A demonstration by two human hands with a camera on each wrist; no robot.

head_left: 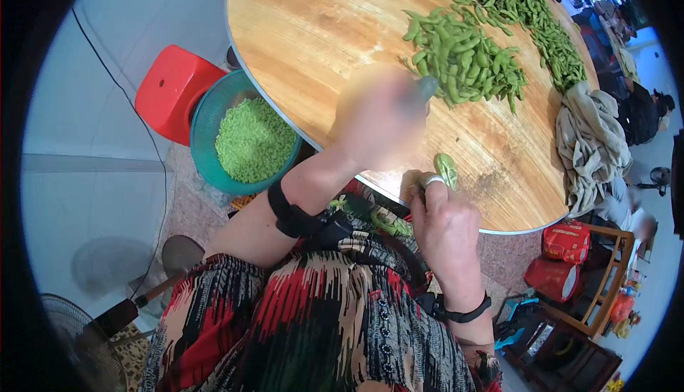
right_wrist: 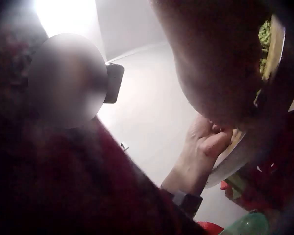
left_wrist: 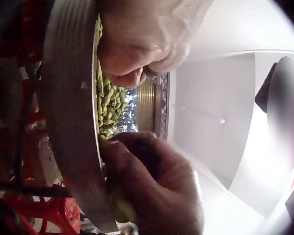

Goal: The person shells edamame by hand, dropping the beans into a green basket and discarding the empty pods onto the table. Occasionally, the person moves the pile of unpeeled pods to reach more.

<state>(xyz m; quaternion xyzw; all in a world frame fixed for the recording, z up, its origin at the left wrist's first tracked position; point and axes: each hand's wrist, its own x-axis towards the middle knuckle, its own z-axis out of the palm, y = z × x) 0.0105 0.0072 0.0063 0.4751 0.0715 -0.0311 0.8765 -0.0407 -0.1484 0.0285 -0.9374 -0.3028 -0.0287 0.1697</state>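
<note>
The left hand (head_left: 381, 117), blurred in the head view, is over the round wooden table beside a heap of green pods (head_left: 456, 57). A dark green thing (head_left: 427, 87) shows at its fingers; whether it is held cannot be told. In the left wrist view the left hand (left_wrist: 147, 44) has bent fingers. Near the table's front edge, the right hand (head_left: 449, 228) pinches a green pod (head_left: 445, 167), with a silvery band (head_left: 433, 178) by its fingers. Its thumb and fingers curl inward in the left wrist view (left_wrist: 157, 186). In the right wrist view the left hand (right_wrist: 203, 147) looks curled.
More pods (head_left: 563, 53) spread along the table's far side. A teal basket (head_left: 203, 142) of shelled beans stands below the left edge, by a red stool (head_left: 171, 93). Grey cloth (head_left: 595, 142) lies at the right rim. A fan (head_left: 71, 335) is at lower left.
</note>
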